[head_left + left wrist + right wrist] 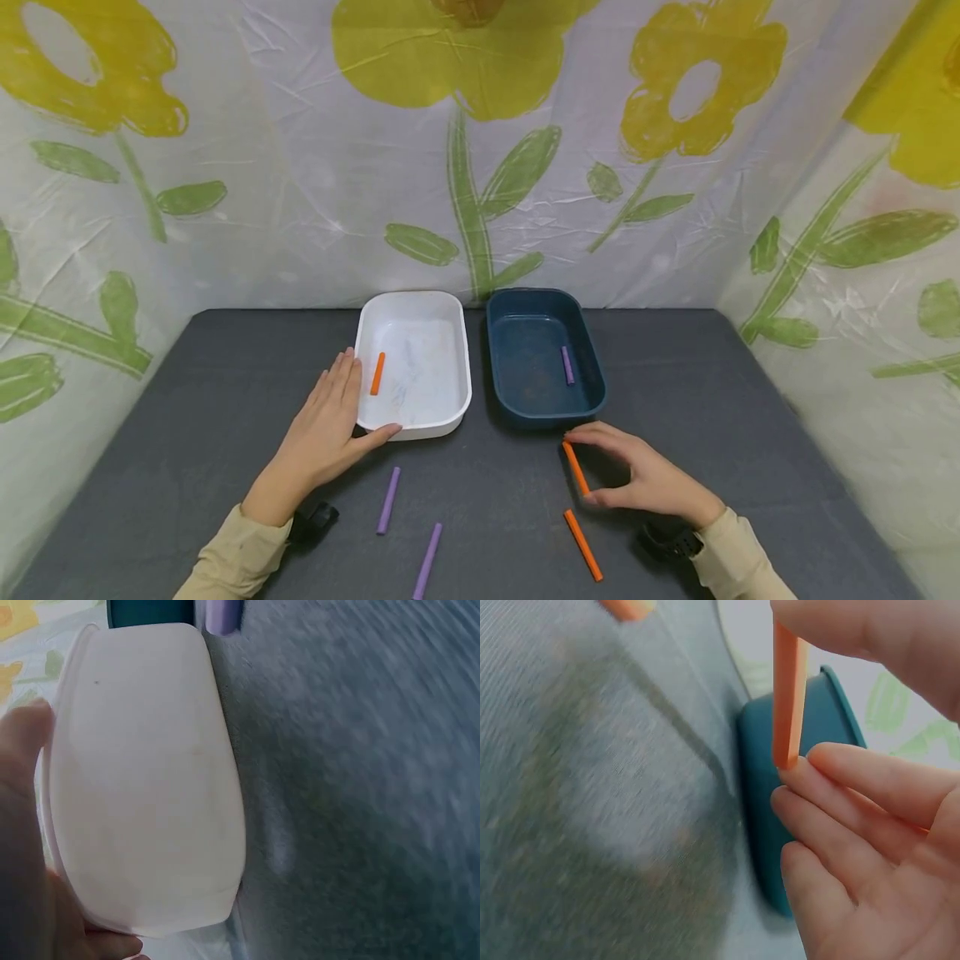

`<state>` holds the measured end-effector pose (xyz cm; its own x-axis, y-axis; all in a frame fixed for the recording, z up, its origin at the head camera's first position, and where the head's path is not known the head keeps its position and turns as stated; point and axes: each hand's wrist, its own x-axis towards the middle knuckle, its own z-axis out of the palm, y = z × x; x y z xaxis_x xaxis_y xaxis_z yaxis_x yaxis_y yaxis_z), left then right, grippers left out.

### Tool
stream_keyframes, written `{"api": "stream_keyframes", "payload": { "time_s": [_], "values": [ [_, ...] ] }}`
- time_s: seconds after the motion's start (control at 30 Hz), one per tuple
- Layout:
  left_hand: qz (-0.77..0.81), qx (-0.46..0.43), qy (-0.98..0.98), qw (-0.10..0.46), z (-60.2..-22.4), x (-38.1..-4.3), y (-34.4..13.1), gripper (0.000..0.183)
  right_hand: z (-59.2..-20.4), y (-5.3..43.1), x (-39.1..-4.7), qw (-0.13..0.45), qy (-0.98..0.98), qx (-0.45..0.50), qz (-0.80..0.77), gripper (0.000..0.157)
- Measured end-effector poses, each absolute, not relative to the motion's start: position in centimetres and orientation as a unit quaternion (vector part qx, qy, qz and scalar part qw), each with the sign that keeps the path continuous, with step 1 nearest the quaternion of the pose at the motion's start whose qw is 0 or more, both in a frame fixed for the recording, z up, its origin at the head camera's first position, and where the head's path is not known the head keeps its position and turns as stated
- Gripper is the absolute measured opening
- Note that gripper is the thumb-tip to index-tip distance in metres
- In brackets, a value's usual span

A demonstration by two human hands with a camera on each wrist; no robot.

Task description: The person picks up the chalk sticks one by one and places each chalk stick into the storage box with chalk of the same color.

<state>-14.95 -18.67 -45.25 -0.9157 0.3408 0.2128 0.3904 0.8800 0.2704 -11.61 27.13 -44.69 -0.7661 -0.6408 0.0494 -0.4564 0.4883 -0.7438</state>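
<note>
My left hand (324, 421) lies along the left side of a white tray (442, 417), straight fingers touching its wall and the thumb at its front edge. The left wrist view shows the tray's outer wall (150, 780) beside the hand. Between thumb and fingertips, my right hand (645, 475) pinches an orange stick (576, 468) by its two ends, just in front of a dark blue tray (551, 414). In the right wrist view this orange stick (788, 697) is held off the cloth. A second orange stick (583, 546) lies nearer to me.
Inside the white tray is an orange stick (377, 374); inside the blue one, a purple stick (567, 365). Two more purple sticks, one farther (388, 500) and one nearer (427, 562), lie on the dark cloth (495, 517). Behind the table hangs a flowered curtain (300, 167).
</note>
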Motion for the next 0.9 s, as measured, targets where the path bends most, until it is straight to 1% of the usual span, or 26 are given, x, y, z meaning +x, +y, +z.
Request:
{"api": "stream_keyframes", "payload": {
  "time_s": [0.33,0.57,0.77,0.9],
  "values": [
    [-0.154,-0.18,-0.969,0.07,-45.1,-14.9,-18.0,0.106,-43.2,25.7,-11.9,0.128,0.822,-0.358,-0.424,0.064],
    [-0.158,-0.171,-0.969,0.081,-45.2,-14.7,-17.5,0.105,-41.6,24.2,-12.8,0.117,0.802,-0.388,-0.438,0.063],
    [-0.157,-0.17,-0.969,0.086,-45.3,-14.6,-17.4,0.104,-40.7,23.0,-13.6,0.134,0.782,-0.399,-0.459,0.063],
    [-0.159,-0.173,-0.968,0.089,-45.4,-14.6,-17.5,0.104,-40.1,22.0,-14.3,0.131,0.781,-0.404,-0.459,0.063]
  ]
}}
